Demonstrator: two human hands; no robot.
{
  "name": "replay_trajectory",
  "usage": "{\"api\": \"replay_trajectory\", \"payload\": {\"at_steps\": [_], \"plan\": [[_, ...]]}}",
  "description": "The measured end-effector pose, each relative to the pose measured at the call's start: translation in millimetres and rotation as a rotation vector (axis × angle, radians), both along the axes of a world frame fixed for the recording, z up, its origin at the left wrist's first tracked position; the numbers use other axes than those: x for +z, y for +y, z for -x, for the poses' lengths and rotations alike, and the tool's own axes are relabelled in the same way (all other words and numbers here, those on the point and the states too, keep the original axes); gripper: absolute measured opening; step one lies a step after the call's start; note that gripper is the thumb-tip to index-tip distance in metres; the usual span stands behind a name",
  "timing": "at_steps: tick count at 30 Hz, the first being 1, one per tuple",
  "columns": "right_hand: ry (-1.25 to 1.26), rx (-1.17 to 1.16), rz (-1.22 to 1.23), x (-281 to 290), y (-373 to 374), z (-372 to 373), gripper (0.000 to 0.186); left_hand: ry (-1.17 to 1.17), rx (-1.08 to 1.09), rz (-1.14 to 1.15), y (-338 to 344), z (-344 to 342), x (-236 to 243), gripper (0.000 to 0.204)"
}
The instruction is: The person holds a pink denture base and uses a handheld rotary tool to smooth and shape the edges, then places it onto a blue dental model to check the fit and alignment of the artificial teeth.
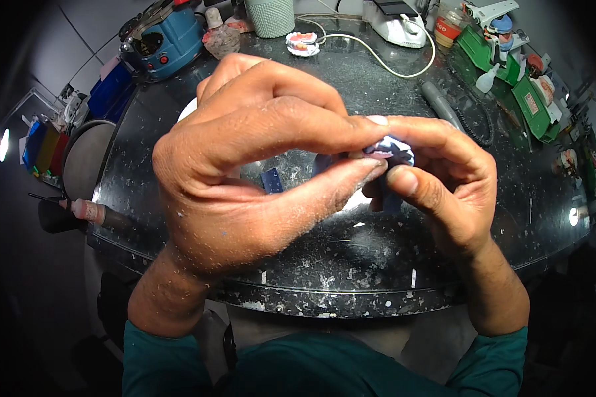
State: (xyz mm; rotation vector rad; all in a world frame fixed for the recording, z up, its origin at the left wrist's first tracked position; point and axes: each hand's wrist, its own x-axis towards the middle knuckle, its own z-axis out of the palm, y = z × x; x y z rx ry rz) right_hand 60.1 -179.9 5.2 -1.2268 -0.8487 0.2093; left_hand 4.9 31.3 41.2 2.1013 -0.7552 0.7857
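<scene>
A small, irregular dental piece (396, 151), white with bluish-purple and pink areas, is held up above the dark tabletop (351, 258). My left hand (258, 149) pinches its left side between thumb and index finger, with the other fingers curled behind. On its right side, my right hand (447, 169) grips it between thumb and fingers. The fingertips hide much of the piece, so its full shape cannot be made out. White specks of dust cover my left hand. Beyond the left thumb lies a dark blue strip (271, 180) on the table.
A dental model (302, 44) and a white device (398, 26) with a looping cord stand at the back. At right are a grey handpiece (440, 104) with coiled cord and green boxes (535, 109). A blue machine (162, 46) stands back left; a bottle (89, 210) sits at the left edge.
</scene>
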Motion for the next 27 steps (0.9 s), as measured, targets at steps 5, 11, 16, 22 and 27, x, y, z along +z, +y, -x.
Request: {"api": "replay_trajectory", "payload": {"at_steps": [5, 11, 16, 22, 27], "plan": [[-0.018, 0.016, -0.024, -2.0, -1.5, -2.8, 0.044, -0.111, 0.095, -0.022, -9.8, 3.7, -4.2, 0.034], [-0.065, 0.08, -0.124, -5.5, -1.8, -4.7, 0.051, -0.321, 0.097, -0.142, -7.5, 3.2, -2.8, 0.046], [-0.049, 0.042, -0.097, -0.5, 0.1, -0.9, 0.051, -0.367, 0.103, -0.156, -7.8, 2.5, -5.7, 0.044], [-0.054, 0.038, -0.12, -2.5, 0.0, -2.0, 0.052, -0.327, 0.104, -0.192, -5.3, 6.4, -0.8, 0.044], [-0.063, 0.044, -0.116, -1.5, 0.3, -1.3, 0.052, -0.331, 0.115, -0.177, -5.1, 7.4, -0.7, 0.043]]}}
